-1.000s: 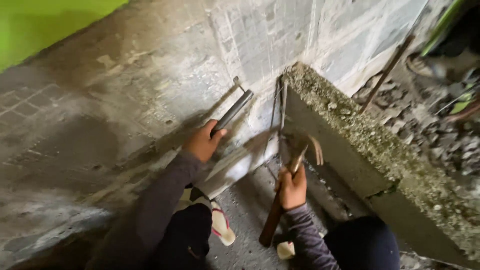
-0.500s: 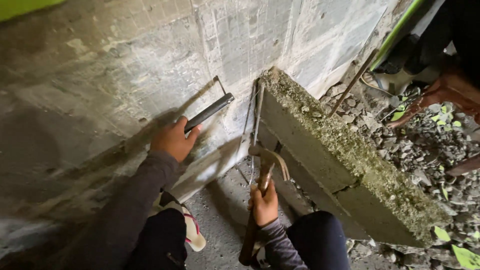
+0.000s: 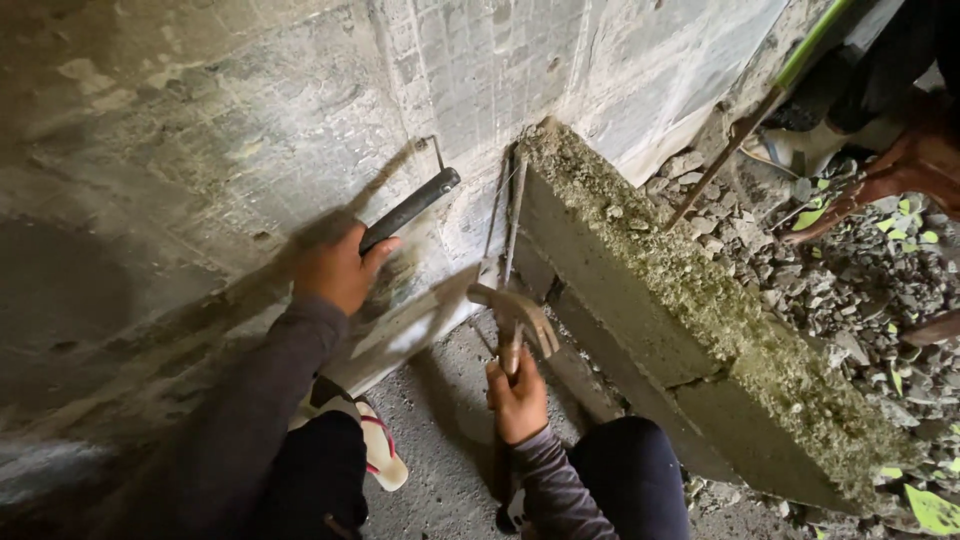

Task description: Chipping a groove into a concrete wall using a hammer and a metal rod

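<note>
The left hand (image 3: 335, 265) has its fingers wrapped around a dark metal bar (image 3: 410, 208), which slants up against the grey concrete wall (image 3: 200, 130). Lower down, the right hand (image 3: 517, 395) has its fingers closed on the wooden handle of a claw hammer (image 3: 512, 315), whose head sits just beside thin steel rods (image 3: 505, 215) at the end of a rough concrete curb (image 3: 680, 300). Rubble (image 3: 860, 290) lies beyond the curb

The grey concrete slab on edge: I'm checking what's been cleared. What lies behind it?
Behind the grey concrete slab lies loose grey rubble with green leaves and a thin rusty rod. The ground beneath its base is hidden.
</note>
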